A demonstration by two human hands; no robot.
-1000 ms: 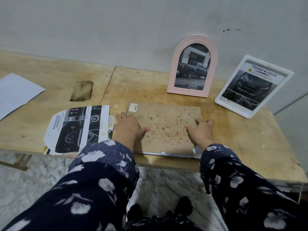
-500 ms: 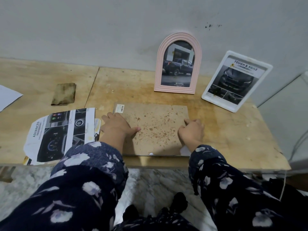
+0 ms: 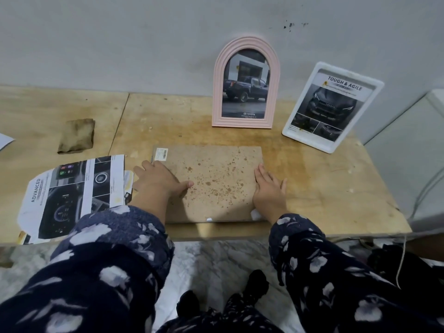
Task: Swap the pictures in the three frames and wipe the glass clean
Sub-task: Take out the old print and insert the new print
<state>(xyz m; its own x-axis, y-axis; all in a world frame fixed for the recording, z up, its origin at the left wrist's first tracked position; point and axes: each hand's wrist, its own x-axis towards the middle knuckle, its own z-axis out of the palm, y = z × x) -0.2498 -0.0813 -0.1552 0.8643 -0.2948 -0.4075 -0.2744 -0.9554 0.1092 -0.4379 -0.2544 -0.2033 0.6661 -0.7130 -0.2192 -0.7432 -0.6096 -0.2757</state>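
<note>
A spotted brown backing board (image 3: 213, 179) of a face-down frame lies flat near the table's front edge. My left hand (image 3: 159, 181) rests flat on its left side, thumb spread onto the board. My right hand (image 3: 269, 188) lies with straight fingers on the board's right edge. A pink arched frame (image 3: 246, 84) with a pickup truck picture stands against the wall. To its right leans a white frame (image 3: 332, 106) with a "Tough & Agile" car picture. A loose "Advanced" dashboard print (image 3: 72, 195) lies left of the board.
A dirty folded cloth (image 3: 77, 135) sits on the wooden table (image 3: 324, 188) at the left. A white sheet's corner (image 3: 4, 140) shows at the far left edge. A white appliance (image 3: 413, 150) stands right of the table. Marble floor lies below.
My right hand went from open to curled and now lies flat again on the board's right edge. My left hand stays put. The head camera shifted.
</note>
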